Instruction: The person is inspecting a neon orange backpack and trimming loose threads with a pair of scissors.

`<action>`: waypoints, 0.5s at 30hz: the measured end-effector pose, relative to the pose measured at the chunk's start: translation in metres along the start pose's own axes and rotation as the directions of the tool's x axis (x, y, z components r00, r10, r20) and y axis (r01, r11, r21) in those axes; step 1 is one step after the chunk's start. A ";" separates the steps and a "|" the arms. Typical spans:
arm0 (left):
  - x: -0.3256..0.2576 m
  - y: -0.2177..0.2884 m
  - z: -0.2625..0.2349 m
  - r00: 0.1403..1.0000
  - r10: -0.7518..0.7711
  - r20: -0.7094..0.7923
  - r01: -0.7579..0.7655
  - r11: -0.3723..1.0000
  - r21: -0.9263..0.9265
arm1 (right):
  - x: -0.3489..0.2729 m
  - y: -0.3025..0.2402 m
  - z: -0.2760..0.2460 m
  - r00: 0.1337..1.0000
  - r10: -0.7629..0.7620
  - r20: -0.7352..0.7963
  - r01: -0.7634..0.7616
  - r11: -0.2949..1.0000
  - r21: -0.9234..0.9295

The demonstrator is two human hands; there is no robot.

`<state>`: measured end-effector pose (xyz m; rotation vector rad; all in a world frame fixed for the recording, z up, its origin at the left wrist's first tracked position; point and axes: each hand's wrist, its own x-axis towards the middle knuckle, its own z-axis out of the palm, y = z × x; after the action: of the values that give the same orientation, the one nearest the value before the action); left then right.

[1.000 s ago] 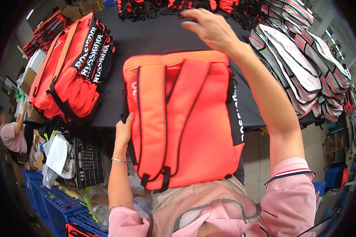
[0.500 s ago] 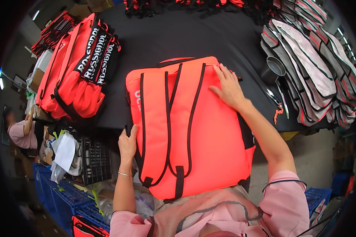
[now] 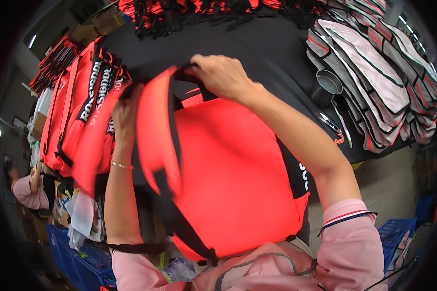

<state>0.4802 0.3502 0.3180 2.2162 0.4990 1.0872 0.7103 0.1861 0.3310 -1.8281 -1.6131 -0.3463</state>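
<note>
A bright red-orange backpack (image 3: 238,179) lies back panel up against my body at the table's near edge. Closed at the top of one raised shoulder strap (image 3: 155,131), my right hand (image 3: 223,75) holds its black-edged upper end. My left hand (image 3: 124,119) is up beside the other shoulder strap (image 3: 94,150), which is smeared by motion and hangs outside my left forearm. Its fingers are blurred and partly hidden by the strap. Black webbing (image 3: 136,248) from the straps crosses near my left elbow.
More red bags (image 3: 70,111) are stacked at left. Grey and pink padded panels (image 3: 369,72) pile up at right, beside a dark cup (image 3: 329,82) and thread snips (image 3: 329,121). Black table cloth (image 3: 238,48) lies beyond. Blue crates (image 3: 77,257) stand low left; another person (image 3: 29,189) is far left.
Both hands have moved up and left from the bag's sides to its straps. The straps, flat before, are now lifted off the back panel and swung leftward.
</note>
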 end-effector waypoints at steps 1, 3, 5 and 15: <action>0.016 -0.033 -0.014 0.998 0.037 -0.054 -0.024 0.976 0.218 | 0.021 -0.010 -0.006 0.978 0.159 0.133 -0.166 0.985 0.044; 0.043 -0.010 0.036 0.950 -0.285 -0.127 0.246 0.934 -0.260 | 0.037 0.021 0.008 0.934 0.335 0.119 -0.349 0.929 0.124; 0.057 -0.041 0.054 0.889 -0.431 -0.158 0.419 0.902 -0.106 | 0.048 0.050 0.045 0.906 0.414 0.086 -0.423 0.888 0.182; 0.008 -0.107 0.124 0.988 -0.152 -0.037 0.141 0.764 0.630 | -0.006 0.086 0.141 0.894 0.447 0.005 -0.440 0.882 -0.167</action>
<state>0.5774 0.3895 0.1924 2.6882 1.1552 0.8943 0.7591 0.2692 0.1969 -2.2760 -1.1655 -0.2334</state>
